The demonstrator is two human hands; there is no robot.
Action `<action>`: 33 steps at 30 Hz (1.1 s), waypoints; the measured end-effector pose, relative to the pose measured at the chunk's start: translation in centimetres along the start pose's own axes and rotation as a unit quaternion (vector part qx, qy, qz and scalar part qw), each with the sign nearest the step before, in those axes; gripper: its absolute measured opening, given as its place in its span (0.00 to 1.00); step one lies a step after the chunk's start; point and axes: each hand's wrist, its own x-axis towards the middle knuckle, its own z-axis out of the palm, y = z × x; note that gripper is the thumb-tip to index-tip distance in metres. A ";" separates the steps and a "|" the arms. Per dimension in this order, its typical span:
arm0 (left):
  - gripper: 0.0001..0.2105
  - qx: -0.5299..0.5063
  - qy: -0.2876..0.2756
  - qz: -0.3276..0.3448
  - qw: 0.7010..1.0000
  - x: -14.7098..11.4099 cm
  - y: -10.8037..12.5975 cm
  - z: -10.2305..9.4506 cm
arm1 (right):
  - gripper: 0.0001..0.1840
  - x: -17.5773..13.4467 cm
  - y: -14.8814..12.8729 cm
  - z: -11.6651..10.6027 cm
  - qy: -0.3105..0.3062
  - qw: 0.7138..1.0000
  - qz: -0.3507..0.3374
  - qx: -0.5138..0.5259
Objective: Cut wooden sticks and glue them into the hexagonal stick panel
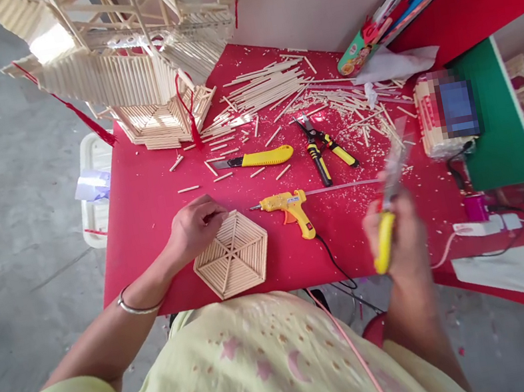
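My left hand is closed, its fingertips pinched together at the upper left edge of a hexagonal panel of wooden sticks. What sits between those fingertips is hidden. The panel lies flat by the table's front edge, with six stick-filled sections around crossing spokes. Over the table's right side, my right hand is wrapped around a yellow-handled cutting tool, its silver blade pointing up and away. Motion blurs both hand and tool. Between my hands a yellow glue gun rests on its side, nozzle toward the panel.
Behind these lie a yellow utility knife, black-and-yellow pliers and a scattered heap of sticks. A large stick-built pagoda model stands at back left. A wrapped stick bundle and a power strip sit at right.
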 end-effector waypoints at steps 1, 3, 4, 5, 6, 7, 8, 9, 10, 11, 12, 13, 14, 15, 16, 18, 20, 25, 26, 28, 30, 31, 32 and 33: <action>0.11 -0.004 0.006 0.002 1.000 -0.1 0.0 0.1 | 0.35 -1.6 -1.6 0.5 -0.039 0.998 -0.033 0.030; 0.11 -0.020 0.016 0.007 1.000 -0.4 0.0 0.1 | 0.32 -3.8 -4.3 1.7 -0.147 0.973 -0.099 0.146; 0.11 -0.031 0.022 0.011 0.999 -0.4 0.1 0.1 | 0.30 -4.4 -5.4 2.2 -0.189 0.960 -0.114 0.170; 0.10 -0.045 0.028 0.015 0.998 -0.5 0.1 0.1 | 0.30 -4.8 -6.4 2.6 -0.208 0.954 -0.125 0.174; 0.10 -0.058 0.033 0.018 0.998 -0.5 0.1 0.1 | 0.30 -5.0 -7.2 2.9 -0.217 0.954 -0.132 0.160; 0.10 -0.070 0.037 0.022 0.997 -0.5 0.2 0.0 | 0.31 -5.0 -7.8 3.1 -0.216 0.957 -0.138 0.133; 0.10 -0.080 0.040 0.025 0.996 -0.5 0.1 0.0 | 0.32 -4.9 -8.4 3.2 -0.208 0.962 -0.144 0.098; 0.10 -0.089 0.042 0.029 0.995 -0.4 0.1 0.0 | 0.32 -4.8 -8.8 3.2 -0.200 0.966 -0.150 0.062; 0.10 -0.097 0.042 0.033 0.994 -0.4 0.0 0.0 | 0.32 -4.7 -9.2 3.2 -0.194 0.968 -0.157 0.030; 0.10 -0.107 0.043 0.037 0.993 -0.4 0.0 0.0 | 0.32 -4.6 -9.5 3.3 -0.189 0.968 -0.165 0.005; 0.11 -0.118 0.044 0.040 0.991 -0.3 -0.1 0.0 | 0.32 -4.6 -9.8 3.3 -0.188 0.967 -0.172 -0.012; 0.12 -0.131 0.045 0.042 0.989 -0.3 -0.2 0.0 | 0.32 -4.6 -10.1 3.4 -0.190 0.965 -0.179 -0.021; 0.13 -0.146 0.045 0.041 0.987 -0.4 -0.2 0.0 | 0.31 -4.7 -10.4 3.5 -0.194 0.963 -0.185 -0.024; 0.14 -0.159 0.045 0.039 0.985 -0.4 -0.2 -0.1 | 0.31 -4.7 -10.7 3.5 -0.198 0.962 -0.188 -0.024; 0.15 -0.171 0.044 0.036 0.984 -0.5 -0.1 -0.2 | 0.31 -4.8 -11.0 3.6 -0.202 0.961 -0.189 -0.023; 0.16 -0.190 0.043 0.031 0.980 -0.6 0.2 -0.4 | 0.30 -4.9 -11.5 3.8 -0.203 0.961 -0.189 -0.014; 0.17 -0.202 0.042 0.030 0.978 -0.8 0.5 -0.7 | 0.29 -4.9 -11.8 4.0 -0.201 0.961 -0.193 0.003; 0.20 -0.237 0.029 0.021 0.971 -0.9 0.8 -0.8 | 0.26 -4.8 -12.1 4.2 -0.204 0.956 -0.204 0.045; 0.20 -0.246 0.028 0.018 0.969 -0.9 0.8 -0.7 | 0.25 -4.8 -12.1 4.3 -0.204 0.956 -0.204 0.046; 0.19 -0.262 0.025 0.013 0.965 -1.0 0.7 -0.6 | 0.25 -4.8 -12.2 4.3 -0.202 0.957 -0.202 0.045; 0.19 -0.271 0.021 0.010 0.962 -1.0 0.7 -0.5 | 0.25 -4.9 -12.2 4.4 -0.201 0.957 -0.202 0.047; 0.19 -0.273 0.018 0.008 0.962 -1.0 0.7 -0.5 | 0.25 -5.0 -12.2 4.4 -0.201 0.957 -0.202 0.052; 0.18 -0.276 0.016 0.006 0.961 -1.0 0.8 -0.5 | 0.26 -5.0 -12.2 4.5 -0.201 0.957 -0.203 0.058; 0.18 -0.280 0.013 0.003 0.960 -1.0 0.8 -0.5 | 0.25 -5.1 -12.2 4.6 -0.202 0.956 -0.202 0.065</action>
